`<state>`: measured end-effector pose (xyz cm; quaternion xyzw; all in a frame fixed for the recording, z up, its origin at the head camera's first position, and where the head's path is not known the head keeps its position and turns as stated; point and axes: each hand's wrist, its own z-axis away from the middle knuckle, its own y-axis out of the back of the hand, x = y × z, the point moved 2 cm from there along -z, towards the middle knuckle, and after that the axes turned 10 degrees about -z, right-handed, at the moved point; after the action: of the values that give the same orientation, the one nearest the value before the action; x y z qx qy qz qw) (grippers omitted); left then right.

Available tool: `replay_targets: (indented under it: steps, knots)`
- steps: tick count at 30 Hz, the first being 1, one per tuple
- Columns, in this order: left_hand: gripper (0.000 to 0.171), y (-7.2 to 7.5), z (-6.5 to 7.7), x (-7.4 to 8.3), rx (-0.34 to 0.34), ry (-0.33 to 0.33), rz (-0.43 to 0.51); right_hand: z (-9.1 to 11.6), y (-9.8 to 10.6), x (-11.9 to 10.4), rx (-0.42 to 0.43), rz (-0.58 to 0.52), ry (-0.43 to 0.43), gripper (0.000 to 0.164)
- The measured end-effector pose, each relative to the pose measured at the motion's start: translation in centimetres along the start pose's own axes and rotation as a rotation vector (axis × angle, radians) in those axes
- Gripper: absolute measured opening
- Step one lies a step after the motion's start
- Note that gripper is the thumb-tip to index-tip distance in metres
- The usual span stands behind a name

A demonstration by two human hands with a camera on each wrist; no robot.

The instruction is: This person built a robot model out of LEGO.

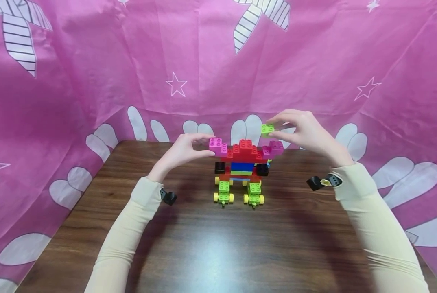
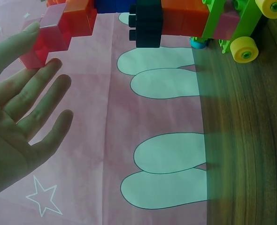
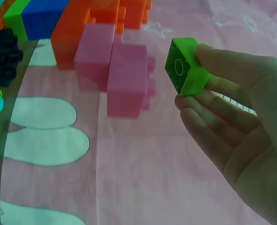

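Note:
On the table stands a figure built of toy building blocks, with a red stepped top (image 1: 245, 151), a blue middle (image 1: 242, 167) and black blocks (image 1: 220, 167) at its sides. Pink blocks step outward at both upper ends. My left hand (image 1: 189, 151) pinches the left pink block (image 1: 216, 143) between thumb and fingers, as the left wrist view also shows. In my right hand (image 1: 302, 128) is a loose green block (image 3: 185, 65), gripped by thumb and fingertips with its hollow underside facing the figure. It hangs above and apart from the right pink blocks (image 3: 127, 79).
Green wheeled bases with yellow wheels (image 1: 228, 197) carry the figure on the dark wooden table (image 1: 204, 244). A pink patterned cloth (image 1: 218, 81) hangs close behind the table and along both sides. Small black cameras (image 1: 169, 197) are strapped at both wrists.

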<state>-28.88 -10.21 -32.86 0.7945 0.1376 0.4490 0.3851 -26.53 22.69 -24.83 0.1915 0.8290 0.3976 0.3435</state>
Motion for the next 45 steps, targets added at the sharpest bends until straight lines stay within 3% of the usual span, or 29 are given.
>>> replay_targets:
  steps: [11,18,28,45]
  knots:
    - [0.050,0.0,-0.2,0.1,-0.015,0.002,0.000,-1.3,-1.7,-1.0,-0.025,-0.046,0.050,0.033]
    - [0.049,0.1,-0.2,0.1,-0.010,0.007,-0.002,-1.7,-2.2,-1.5,-0.047,-0.091,0.026,0.035]
    - [0.048,0.2,-0.1,0.1,0.000,0.006,-0.016,-2.0,-2.8,-1.8,-0.077,-0.074,0.021,0.037]
    - [0.050,-0.1,-0.1,-0.2,-0.005,0.008,-0.005,-2.1,-4.0,-1.1,-0.103,-0.096,-0.008,0.034]
